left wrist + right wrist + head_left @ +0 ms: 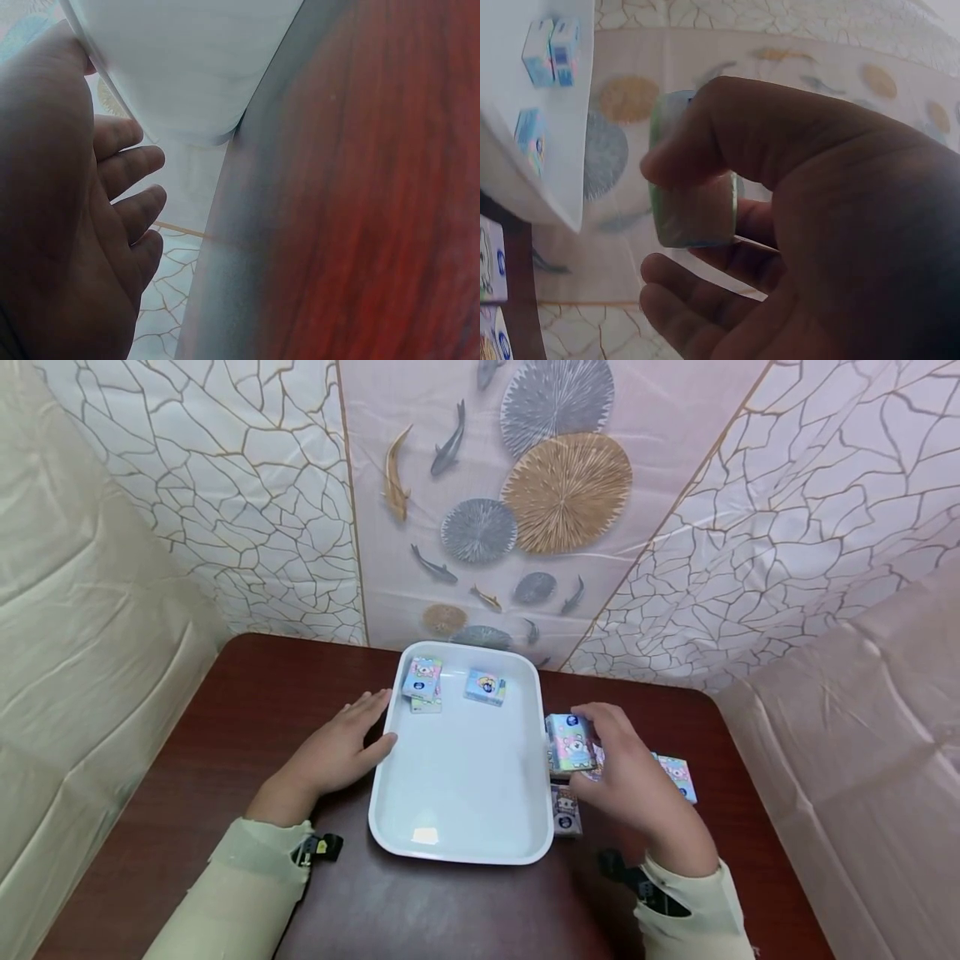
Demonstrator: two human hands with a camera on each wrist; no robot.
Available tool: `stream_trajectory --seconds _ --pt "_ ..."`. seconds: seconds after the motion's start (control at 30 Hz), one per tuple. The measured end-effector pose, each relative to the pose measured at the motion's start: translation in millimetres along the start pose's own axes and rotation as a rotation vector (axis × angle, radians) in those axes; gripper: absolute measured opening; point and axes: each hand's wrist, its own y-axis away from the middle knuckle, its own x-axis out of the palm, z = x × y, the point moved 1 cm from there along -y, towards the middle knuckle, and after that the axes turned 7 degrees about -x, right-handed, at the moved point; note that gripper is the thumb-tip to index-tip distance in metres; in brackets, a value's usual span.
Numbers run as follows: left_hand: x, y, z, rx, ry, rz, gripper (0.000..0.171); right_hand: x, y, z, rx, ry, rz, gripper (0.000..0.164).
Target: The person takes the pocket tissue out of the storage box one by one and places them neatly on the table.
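My right hand (633,777) pinches a small pastel packet (572,743) between thumb and fingers, just beyond the right rim of a white tray (461,777). The packet carries a cartoon bear and a dark blue round logo, and looks like a pocket tissue pack. In the right wrist view, the thumb covers part of the held packet (694,214). My left hand (341,752) rests at the tray's left rim, fingers extended. Inside the tray, overlapping packets (423,675) lie at the far left and another packet (485,687) at the far right.
Right of the tray lie a packet (566,810) near its rim and more packets (677,777) partly behind my right hand. The dark wooden table (247,710) meets a patterned cloth backdrop (292,502), with pale padded cloth (862,735) on both sides.
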Motion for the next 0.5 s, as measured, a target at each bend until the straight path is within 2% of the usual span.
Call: stream_trajectory --seconds 0.5 --pt "0.4 0.3 1.1 -0.002 -0.002 -0.001 0.083 -10 28 -22 0.059 0.078 0.106 0.082"
